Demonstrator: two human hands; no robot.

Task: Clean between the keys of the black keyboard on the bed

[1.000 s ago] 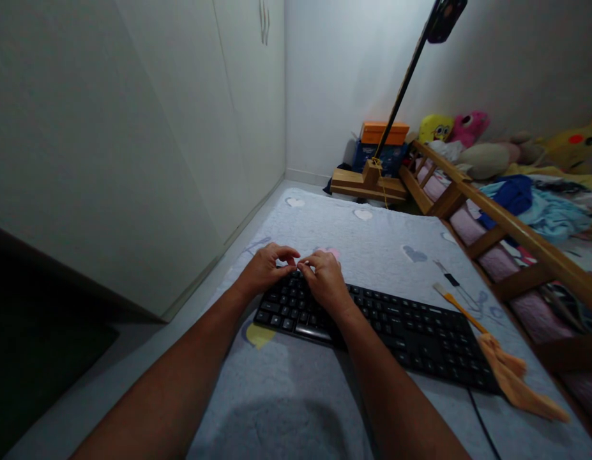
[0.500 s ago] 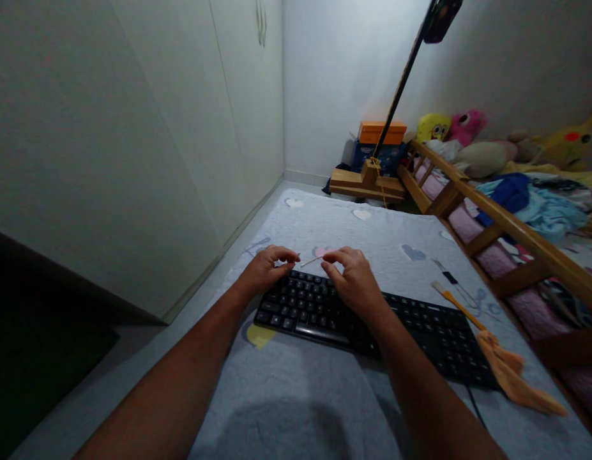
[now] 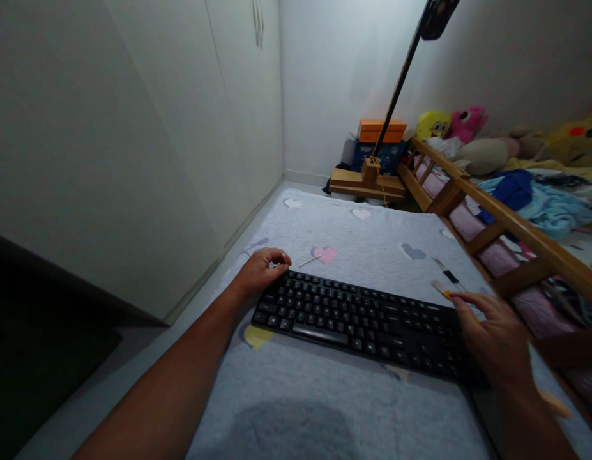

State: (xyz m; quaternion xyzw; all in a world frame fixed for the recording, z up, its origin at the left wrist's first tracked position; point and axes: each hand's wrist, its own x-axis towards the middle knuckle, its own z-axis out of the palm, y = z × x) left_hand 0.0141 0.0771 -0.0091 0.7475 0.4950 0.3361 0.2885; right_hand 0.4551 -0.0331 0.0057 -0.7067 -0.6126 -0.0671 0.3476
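A black keyboard [image 3: 363, 313] lies across a grey blanket [image 3: 372, 236] with heart patches. My left hand [image 3: 260, 271] rests at the keyboard's far left corner, fingers curled with thumb against fingertips; what it pinches, if anything, is hidden. My right hand [image 3: 492, 338] hovers over the keyboard's right end with fingers stretched out and apart, holding nothing. Its fingertips almost touch the orange handle of a small brush [image 3: 440, 289]. A thin cotton swab [image 3: 309, 260] lies loose on the blanket beside a pink heart, just beyond the keyboard.
A small black-and-silver tool [image 3: 449, 276] lies beyond the brush. A wooden bed rail [image 3: 516, 223] runs along the right, with plush toys [image 3: 449, 124] and clothes behind it. A wooden stand base [image 3: 367, 182] with a black pole sits ahead. White wardrobe doors [image 3: 133, 128] line the left.
My right hand left the swab on the blanket and swept right along the keyboard to its far end near the brush. My left hand stayed at the left corner.
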